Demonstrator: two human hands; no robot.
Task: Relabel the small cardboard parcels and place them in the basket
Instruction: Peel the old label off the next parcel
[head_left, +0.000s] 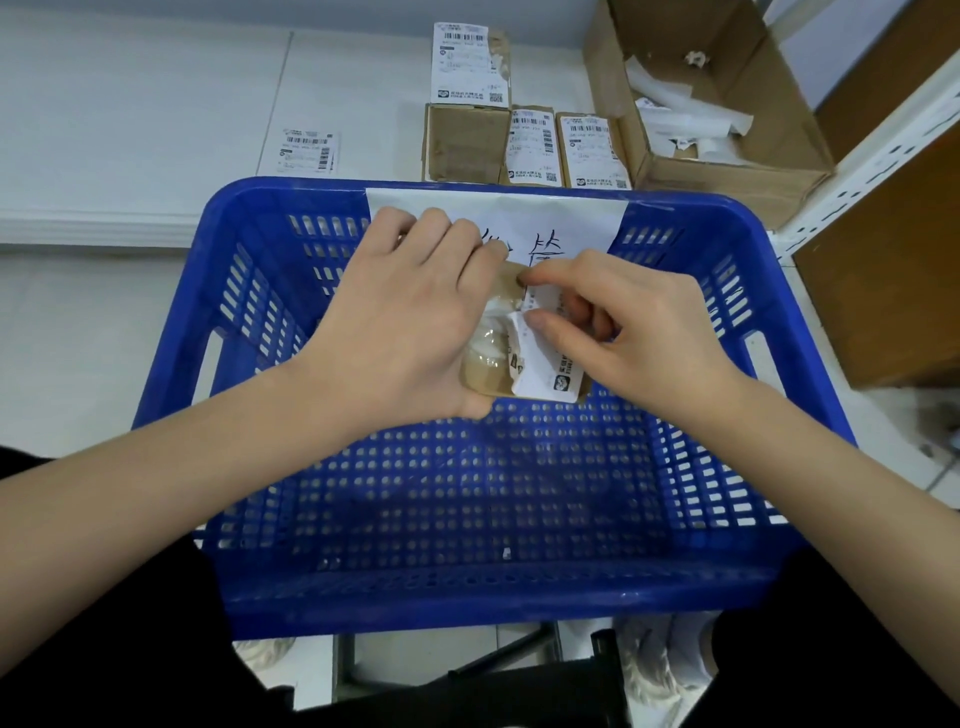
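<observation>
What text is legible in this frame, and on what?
White paper sheet on the blue basket's far rim: large handwritten characters, partly hidden by the left hand; not readable.
Label on the held parcel, pinched by the right hand: print too blurred.
Three labelled parcels behind the basket: barcodes and small print, too small.
Loose label on the table: barcodes, unreadable.

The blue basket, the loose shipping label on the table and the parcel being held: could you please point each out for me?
blue basket (524, 597): head view, near rim.
loose shipping label (307, 152): head view, middle of its printed face.
parcel (485, 371): head view, bare taped cardboard between the hands.
</observation>
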